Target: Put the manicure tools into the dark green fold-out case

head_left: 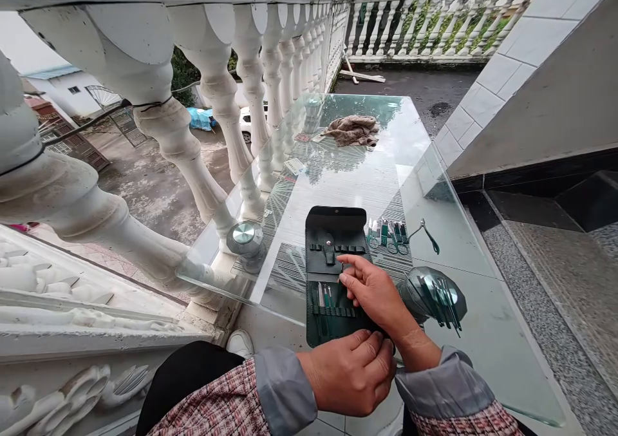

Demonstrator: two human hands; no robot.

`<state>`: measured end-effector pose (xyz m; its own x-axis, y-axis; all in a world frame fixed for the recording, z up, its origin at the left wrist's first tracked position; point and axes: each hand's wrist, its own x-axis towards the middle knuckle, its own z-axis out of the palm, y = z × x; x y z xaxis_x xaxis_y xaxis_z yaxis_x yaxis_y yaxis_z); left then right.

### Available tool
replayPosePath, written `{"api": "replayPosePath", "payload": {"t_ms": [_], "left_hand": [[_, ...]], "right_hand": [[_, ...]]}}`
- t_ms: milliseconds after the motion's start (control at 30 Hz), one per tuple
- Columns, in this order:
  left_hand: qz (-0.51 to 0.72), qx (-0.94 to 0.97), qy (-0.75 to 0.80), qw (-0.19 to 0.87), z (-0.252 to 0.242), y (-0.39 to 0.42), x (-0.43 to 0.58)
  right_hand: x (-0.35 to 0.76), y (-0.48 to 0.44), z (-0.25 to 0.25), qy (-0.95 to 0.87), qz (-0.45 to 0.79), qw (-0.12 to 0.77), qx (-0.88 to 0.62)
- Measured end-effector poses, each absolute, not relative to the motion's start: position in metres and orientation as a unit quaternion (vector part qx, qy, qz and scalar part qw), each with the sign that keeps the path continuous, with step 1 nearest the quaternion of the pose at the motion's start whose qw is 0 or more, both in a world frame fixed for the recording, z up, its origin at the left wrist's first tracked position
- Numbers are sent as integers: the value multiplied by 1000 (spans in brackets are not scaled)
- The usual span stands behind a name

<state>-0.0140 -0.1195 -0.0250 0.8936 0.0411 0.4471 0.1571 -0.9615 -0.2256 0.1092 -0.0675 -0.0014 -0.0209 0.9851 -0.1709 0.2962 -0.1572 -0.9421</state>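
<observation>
A dark green tool case (333, 255) lies open on the glass table (367, 172), with several small metal tools held in its elastic loops. My right hand (374, 291) rests over the case's lower half, fingers pinched on a thin tool (342, 270) at the loops. My left hand (350, 371) grips the near edge of the case, fingers curled. More manicure tools (389, 233) lie on the glass just right of the case, with a pair of nippers (425, 233) beside them. Another bunch of tools (441, 297) lies right of my right wrist.
A white stone balustrade (217, 101) runs along the table's left side. A brown cloth (355, 130) lies at the far end of the glass. A round metal table fitting (244, 236) sits near the left corner. A tiled wall (531, 69) rises at right.
</observation>
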Motion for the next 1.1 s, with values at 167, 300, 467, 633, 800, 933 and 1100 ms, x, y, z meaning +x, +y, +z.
{"api": "replayPosePath", "payload": {"t_ms": [167, 300, 467, 633, 800, 933, 1100], "left_hand": [[-232, -962, -49, 134, -25, -120, -14], [-223, -964, -51, 135, -25, -119, -14], [-204, -969, -46, 131, -25, -120, -14], [-184, -974, -49, 126, -26, -120, -15], [-189, -973, -46, 121, -26, -119, -14], [-205, -971, -44, 116, -26, -119, -14], [-182, -976, -47, 113, -28, -119, -15]], "right_hand": [[110, -64, 1, -541, 480, 352, -594], [109, -62, 4, -520, 486, 347, -610], [108, -57, 5, -494, 462, 370, -637], [103, -52, 4, -475, 489, 374, -629], [104, -50, 0, -508, 516, 348, -595], [104, -51, 2, -539, 517, 329, -578], [105, -53, 2, -542, 503, 323, -591]]}}
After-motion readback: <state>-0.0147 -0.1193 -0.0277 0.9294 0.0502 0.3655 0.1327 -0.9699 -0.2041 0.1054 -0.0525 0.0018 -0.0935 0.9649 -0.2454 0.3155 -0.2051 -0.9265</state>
